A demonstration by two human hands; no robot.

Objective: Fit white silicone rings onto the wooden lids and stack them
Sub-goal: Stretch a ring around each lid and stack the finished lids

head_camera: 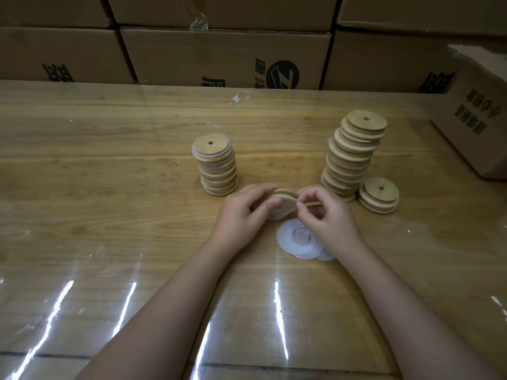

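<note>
The left hand point(241, 212) is gripping a round wooden lid point(286, 193) just above the glossy wooden table point(109, 187), fingers curled round its rim. The right hand point(326, 212) is pinching a thin white silicone ring point(277, 216) against the lid's edge. A pile of loose white rings point(290, 242) is lying beneath the right hand, between a stack of ringed lids point(218, 168) and a taller stack of bare lids point(351, 160).

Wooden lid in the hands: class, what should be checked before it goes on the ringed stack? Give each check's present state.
1. Left hand grips the wooden lid: ok.
2. Right hand pinches the white silicone ring: ok.
3. Ring seated all round: not ok, part hangs below the lid.
4. Ringed stack upright, top free: ok.
5. Pile of loose rings beside the right wrist: ok.
6. Tall lid stack straight: not ok, upper lids sit offset.
</note>
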